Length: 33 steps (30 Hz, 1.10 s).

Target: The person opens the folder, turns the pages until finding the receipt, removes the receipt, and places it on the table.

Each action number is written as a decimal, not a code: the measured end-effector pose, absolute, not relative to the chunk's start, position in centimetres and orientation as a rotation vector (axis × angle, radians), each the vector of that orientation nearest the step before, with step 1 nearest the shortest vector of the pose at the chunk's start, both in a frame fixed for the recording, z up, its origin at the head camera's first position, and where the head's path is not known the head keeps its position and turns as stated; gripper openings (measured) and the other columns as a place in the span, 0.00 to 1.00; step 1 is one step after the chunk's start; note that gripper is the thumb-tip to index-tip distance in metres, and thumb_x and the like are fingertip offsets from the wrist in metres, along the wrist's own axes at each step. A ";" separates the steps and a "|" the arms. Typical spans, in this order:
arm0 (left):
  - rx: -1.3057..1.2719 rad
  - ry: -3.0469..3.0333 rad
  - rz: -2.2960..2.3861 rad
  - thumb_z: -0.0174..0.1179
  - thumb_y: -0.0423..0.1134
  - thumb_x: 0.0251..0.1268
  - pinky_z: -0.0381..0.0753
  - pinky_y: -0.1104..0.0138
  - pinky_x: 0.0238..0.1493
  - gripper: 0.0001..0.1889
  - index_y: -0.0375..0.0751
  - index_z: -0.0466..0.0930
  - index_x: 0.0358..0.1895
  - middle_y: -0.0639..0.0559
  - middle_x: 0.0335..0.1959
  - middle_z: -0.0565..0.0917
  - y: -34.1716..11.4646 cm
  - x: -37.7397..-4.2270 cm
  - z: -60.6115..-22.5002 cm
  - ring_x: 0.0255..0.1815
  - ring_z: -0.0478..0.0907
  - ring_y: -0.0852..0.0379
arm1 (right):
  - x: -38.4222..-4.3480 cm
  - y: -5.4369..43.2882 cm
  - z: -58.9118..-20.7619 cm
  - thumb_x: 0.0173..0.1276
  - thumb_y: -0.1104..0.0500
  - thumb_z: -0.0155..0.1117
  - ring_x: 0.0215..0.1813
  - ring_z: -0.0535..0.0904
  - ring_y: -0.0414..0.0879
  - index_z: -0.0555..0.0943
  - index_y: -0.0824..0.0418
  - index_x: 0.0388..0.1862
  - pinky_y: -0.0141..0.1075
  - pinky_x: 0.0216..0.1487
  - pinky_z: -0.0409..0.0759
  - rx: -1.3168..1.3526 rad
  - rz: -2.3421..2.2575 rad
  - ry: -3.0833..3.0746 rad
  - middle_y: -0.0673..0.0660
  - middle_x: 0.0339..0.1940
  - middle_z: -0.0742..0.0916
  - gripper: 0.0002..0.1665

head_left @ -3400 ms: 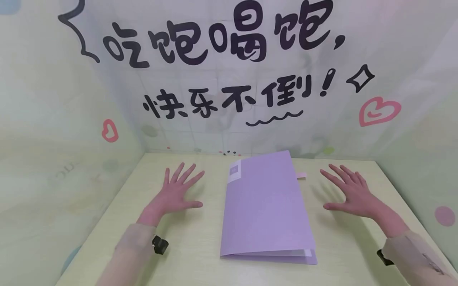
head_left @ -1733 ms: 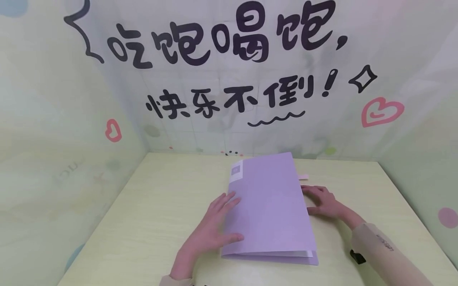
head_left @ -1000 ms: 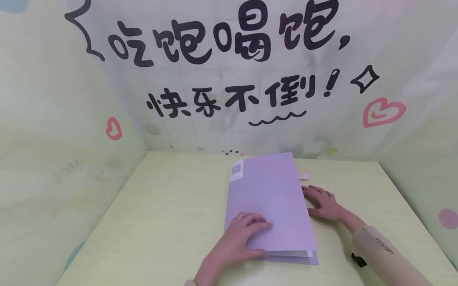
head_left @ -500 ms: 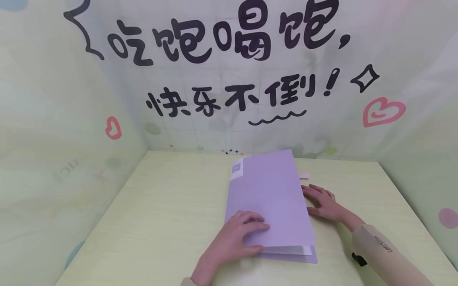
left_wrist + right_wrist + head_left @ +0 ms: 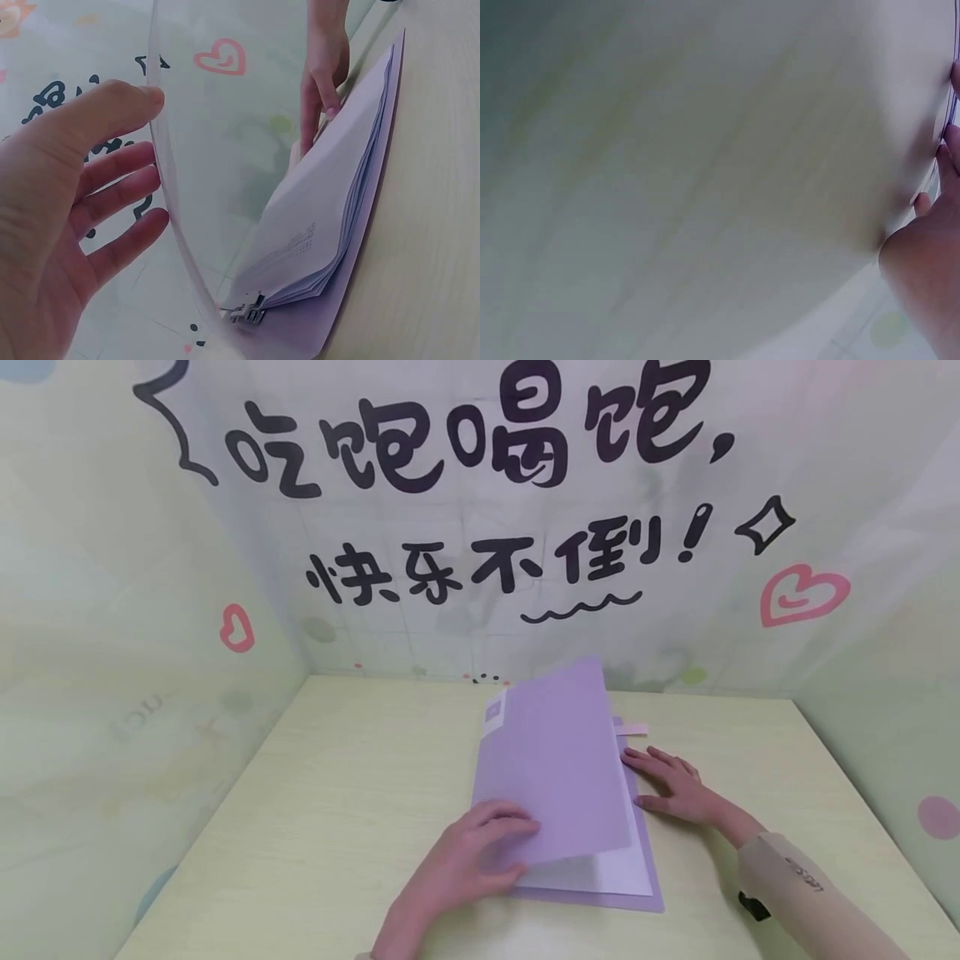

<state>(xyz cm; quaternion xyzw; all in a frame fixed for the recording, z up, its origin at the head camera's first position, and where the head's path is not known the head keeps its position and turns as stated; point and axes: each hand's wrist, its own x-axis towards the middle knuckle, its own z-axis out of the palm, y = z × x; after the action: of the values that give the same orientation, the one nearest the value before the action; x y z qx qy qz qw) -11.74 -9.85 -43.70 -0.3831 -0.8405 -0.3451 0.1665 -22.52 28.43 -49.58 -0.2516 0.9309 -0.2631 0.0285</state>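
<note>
We count 1 purple folder [image 5: 555, 768] right of centre on 1 table [image 5: 360, 777], its raised cover [image 5: 573, 735] baring white pages [image 5: 588, 872]. Of our 2 hands, the left hand [image 5: 461, 857] has fingers pinching the cover's near edge; the right hand [image 5: 677, 789] touches the right edge, fingers extended, thumb apart, near 1 pink tab [image 5: 633, 730].

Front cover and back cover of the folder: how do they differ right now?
The front cover is raised at a slant, while the back cover lies on the table. The left hand holds the front cover; the right hand rests at the back cover's edge. The front cover is above the papers, the back cover beneath. Both are purple.
</note>
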 end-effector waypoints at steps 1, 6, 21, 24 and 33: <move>-1.091 -2.376 -1.006 0.74 0.38 0.51 0.79 0.73 0.60 0.23 0.53 0.83 0.54 0.59 0.55 0.81 -10.2 -11.7 -43.6 0.57 0.79 0.62 | -22.5 28.4 -49.6 0.65 0.46 0.65 0.76 0.51 0.74 0.66 0.60 0.74 0.74 0.68 0.46 -0.778 -0.807 2.872 0.65 0.76 0.68 0.42; -1.108 -2.273 -1.199 0.72 0.29 0.51 0.83 0.78 0.44 0.26 0.48 0.81 0.57 0.54 0.55 0.81 -11.7 -11.4 -43.4 0.52 0.81 0.60 | -22.6 28.3 -49.3 0.65 0.47 0.65 0.76 0.51 0.73 0.66 0.59 0.74 0.73 0.68 0.46 -0.785 -0.798 2.871 0.64 0.77 0.68 0.41; -0.920 -2.165 -1.382 0.61 0.15 0.46 0.86 0.75 0.34 0.35 0.39 0.73 0.63 0.45 0.55 0.79 -15.2 -9.9 -43.7 0.45 0.79 0.60 | -22.3 28.2 -48.9 0.65 0.47 0.66 0.76 0.50 0.74 0.65 0.61 0.74 0.74 0.68 0.44 -0.776 -0.808 2.854 0.67 0.76 0.67 0.42; -0.870 -2.168 -1.411 0.59 0.14 0.46 0.86 0.73 0.34 0.35 0.38 0.71 0.63 0.45 0.55 0.78 -15.7 -9.8 -43.8 0.46 0.78 0.62 | -22.3 28.2 -48.9 0.65 0.47 0.65 0.76 0.50 0.74 0.65 0.61 0.74 0.74 0.69 0.44 -0.770 -0.811 2.853 0.66 0.77 0.66 0.42; -0.658 -2.151 -1.483 0.60 0.11 0.43 0.88 0.69 0.36 0.35 0.34 0.69 0.60 0.45 0.50 0.76 -16.8 -8.9 -43.7 0.51 0.76 0.66 | -22.2 28.2 -49.1 0.65 0.47 0.65 0.77 0.49 0.74 0.65 0.60 0.74 0.73 0.69 0.43 -0.772 -0.823 2.844 0.67 0.77 0.66 0.42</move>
<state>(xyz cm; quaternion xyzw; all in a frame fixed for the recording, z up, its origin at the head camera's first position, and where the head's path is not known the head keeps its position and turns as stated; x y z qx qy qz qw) -8.91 -16.79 -43.72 -0.2380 -0.7786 -0.5366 0.2220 -22.24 28.22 -49.12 -0.2520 0.9287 -0.2688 0.0408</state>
